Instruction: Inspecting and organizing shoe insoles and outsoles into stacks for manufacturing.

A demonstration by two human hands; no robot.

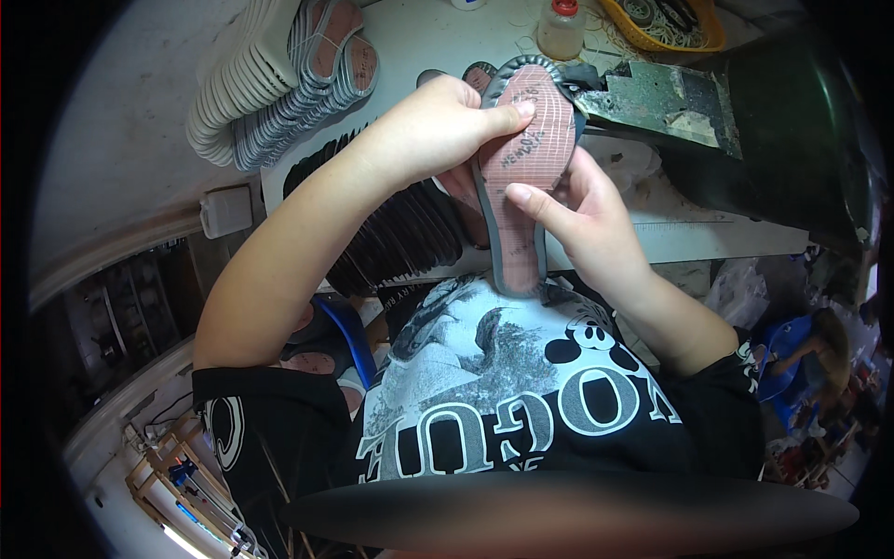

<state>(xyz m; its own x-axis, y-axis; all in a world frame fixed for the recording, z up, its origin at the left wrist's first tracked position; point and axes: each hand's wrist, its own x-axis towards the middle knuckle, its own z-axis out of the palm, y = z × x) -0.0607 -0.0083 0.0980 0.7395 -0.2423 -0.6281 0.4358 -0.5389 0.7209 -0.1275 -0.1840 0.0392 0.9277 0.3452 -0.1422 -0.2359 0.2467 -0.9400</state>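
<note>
In the middle of the head view I hold up a shoe insole (526, 168) with a pinkish-red, grid-lined face, dark handwriting and a dark grey edge. Black material is gathered in pleats around its toe end, which points away from me. My left hand (456, 130) grips it near the toe, thumb pressed on the face and fingers hidden behind. On the other side my right hand (591, 210) has its thumb on the narrower middle part, its fingers bent behind the edge. The toe's right side meets the end of a dark green machine arm (666, 102); whether they touch, I cannot tell.
Stacked pale and grey insoles (279, 93) stand at the far left of the white table (419, 28). A row of dark soles (396, 228) lies under my left forearm. Beyond are a red-capped bottle (562, 33) and a yellow basket (666, 39). Another person (819, 359) sits at the right.
</note>
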